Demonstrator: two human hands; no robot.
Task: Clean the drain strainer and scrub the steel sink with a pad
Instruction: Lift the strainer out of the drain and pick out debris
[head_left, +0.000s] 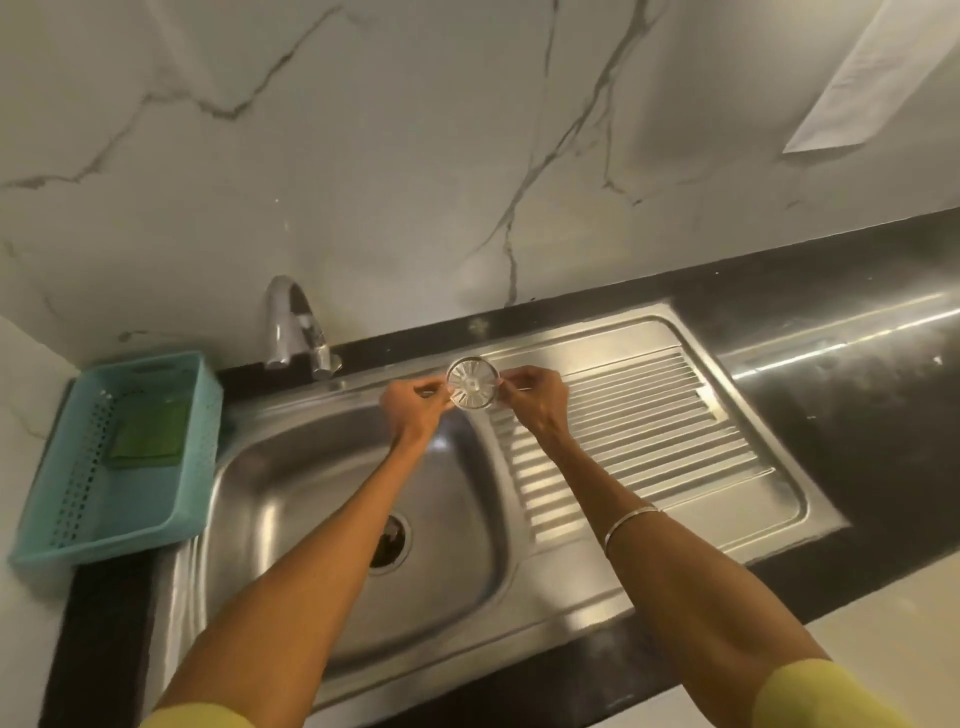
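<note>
A round steel drain strainer (472, 383) is held up over the far rim of the steel sink (291, 488). My left hand (415, 410) pinches its left edge and my right hand (535, 402) pinches its right edge. Below my left forearm the drain hole (390, 540) in the basin stands open and dark. A green scrub pad (148, 434) lies in a teal plastic basket (57, 525) left of the sink.
A chrome tap (291, 325) stands at the back left of the basin. The ribbed steel drainboard (639, 441) lies to the right, with black countertop (857, 415) beyond it. A marble wall rises behind.
</note>
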